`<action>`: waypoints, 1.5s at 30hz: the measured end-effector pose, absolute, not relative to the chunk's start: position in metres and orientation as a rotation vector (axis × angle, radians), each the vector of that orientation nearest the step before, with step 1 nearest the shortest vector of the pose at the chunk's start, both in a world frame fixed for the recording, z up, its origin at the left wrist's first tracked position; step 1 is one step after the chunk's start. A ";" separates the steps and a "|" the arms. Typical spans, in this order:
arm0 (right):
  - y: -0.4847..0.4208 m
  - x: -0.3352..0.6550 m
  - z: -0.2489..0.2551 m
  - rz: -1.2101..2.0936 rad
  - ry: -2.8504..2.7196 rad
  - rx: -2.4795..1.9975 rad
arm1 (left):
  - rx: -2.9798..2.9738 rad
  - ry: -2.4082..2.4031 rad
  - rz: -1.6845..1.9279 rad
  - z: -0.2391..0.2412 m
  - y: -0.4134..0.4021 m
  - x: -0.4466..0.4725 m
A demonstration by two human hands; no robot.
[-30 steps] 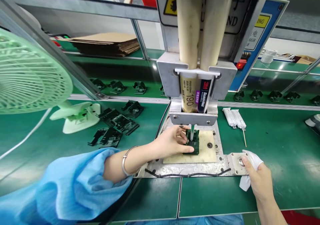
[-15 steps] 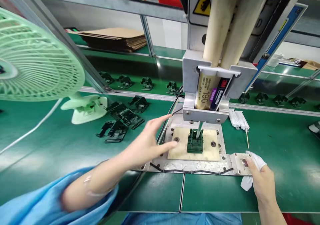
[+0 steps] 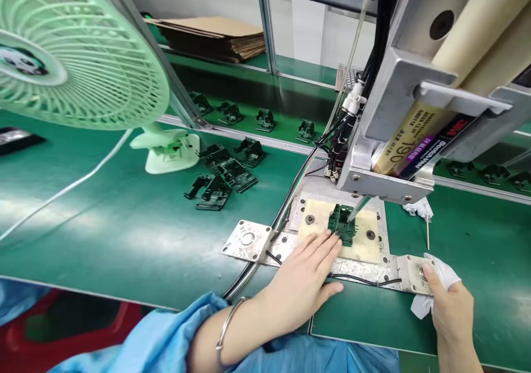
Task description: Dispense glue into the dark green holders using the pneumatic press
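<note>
My left hand (image 3: 305, 276) lies stretched out over the base, fingers together and straight, their tips at the left lower edge of a dark green plastic part (image 3: 342, 233). That part sits on a cream fixture plate (image 3: 315, 213). The thin nozzle (image 3: 357, 209) of an adhesive cartridge (image 3: 409, 146) slants down to it. On the right, my right hand (image 3: 454, 312) is closed round a crumpled white cloth (image 3: 447, 275), with its thumb on the button of the right button box (image 3: 410, 273). Some of the cloth is hidden behind the hand and box.
Several dark plastic parts (image 3: 213, 193) lie left of the machine, and more (image 3: 265, 119) line the rear strip. A green fan (image 3: 116, 63) stands at left. Another button box (image 3: 244, 241) flanks the base. A white packet (image 3: 417, 207) and thin stick (image 3: 427, 233) lie at right.
My left hand has moved from the plate's left side down and right, to the plastic part's lower edge. My right hand stays at the button box. The view has turned leftward.
</note>
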State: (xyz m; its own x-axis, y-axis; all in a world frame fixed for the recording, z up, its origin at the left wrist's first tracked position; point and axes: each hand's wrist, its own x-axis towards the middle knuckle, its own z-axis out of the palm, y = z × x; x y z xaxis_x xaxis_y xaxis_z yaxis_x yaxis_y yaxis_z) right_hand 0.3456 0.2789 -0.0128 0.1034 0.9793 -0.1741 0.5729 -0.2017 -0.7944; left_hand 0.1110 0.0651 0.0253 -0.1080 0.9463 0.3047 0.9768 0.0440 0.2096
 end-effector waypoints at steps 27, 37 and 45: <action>0.275 0.346 -0.015 0.978 -1.475 -1.703 | -0.330 -2.655 -2.435 0.012 -0.004 0.028; 0.276 0.346 -0.014 0.972 -1.491 -1.719 | -0.233 -2.576 -2.539 0.016 0.000 0.029; 0.277 0.349 -0.015 0.948 -1.519 -1.733 | -0.252 -2.585 -2.520 0.015 -0.003 0.027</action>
